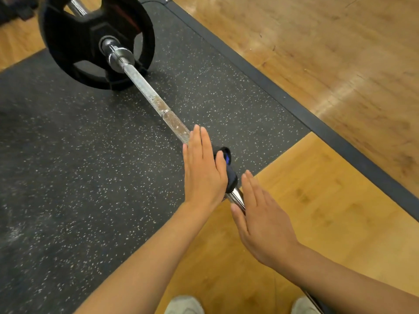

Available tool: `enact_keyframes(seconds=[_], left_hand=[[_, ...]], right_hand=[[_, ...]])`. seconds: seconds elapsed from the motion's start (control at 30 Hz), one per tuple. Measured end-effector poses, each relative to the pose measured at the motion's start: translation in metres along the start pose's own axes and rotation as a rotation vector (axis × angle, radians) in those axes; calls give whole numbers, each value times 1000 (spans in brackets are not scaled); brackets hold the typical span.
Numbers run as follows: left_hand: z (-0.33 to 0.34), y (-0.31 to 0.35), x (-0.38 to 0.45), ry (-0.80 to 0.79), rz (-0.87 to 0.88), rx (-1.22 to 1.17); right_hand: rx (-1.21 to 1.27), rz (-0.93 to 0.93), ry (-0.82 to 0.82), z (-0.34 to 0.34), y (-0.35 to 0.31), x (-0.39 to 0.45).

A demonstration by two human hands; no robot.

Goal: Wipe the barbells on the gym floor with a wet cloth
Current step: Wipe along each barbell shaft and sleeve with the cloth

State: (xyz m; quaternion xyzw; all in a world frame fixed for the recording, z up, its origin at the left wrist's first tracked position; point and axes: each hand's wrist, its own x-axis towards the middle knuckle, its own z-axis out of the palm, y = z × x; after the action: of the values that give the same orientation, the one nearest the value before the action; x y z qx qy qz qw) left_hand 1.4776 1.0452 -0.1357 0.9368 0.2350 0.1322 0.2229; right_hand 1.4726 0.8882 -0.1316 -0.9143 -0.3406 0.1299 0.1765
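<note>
A steel barbell [154,96] runs from the upper left down toward me, with a black weight plate [74,41] on its far end. A dark cloth with a blue patch [227,165] is wrapped over the bar near the middle. My left hand [203,168] lies flat on the cloth and bar, fingers straight. My right hand [260,218] is flat too, its fingers straight, beside the shiny stretch of bar [237,197] just below the cloth; its thumb touches the bar.
The bar lies over a black speckled rubber mat [79,166] with a dark border strip [317,123]. Wooden flooring [317,53] surrounds it. My two light shoes [184,304] show at the bottom edge. Dark equipment sits at the top left corner.
</note>
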Motion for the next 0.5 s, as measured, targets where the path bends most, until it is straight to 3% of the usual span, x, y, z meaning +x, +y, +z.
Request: enact_keyframes(seconds=[0.13,0.33,0.5], left_hand=[[-1,14,-13,-80,-14,53],[-10,-7,38,-108,-175,82],[-7,-3,5,-130,60,54]], right_hand=[[12,-14,-81,-2,1,2],[-89,-6,98,7,4,-3],[-149,-55,151,9,6,1]])
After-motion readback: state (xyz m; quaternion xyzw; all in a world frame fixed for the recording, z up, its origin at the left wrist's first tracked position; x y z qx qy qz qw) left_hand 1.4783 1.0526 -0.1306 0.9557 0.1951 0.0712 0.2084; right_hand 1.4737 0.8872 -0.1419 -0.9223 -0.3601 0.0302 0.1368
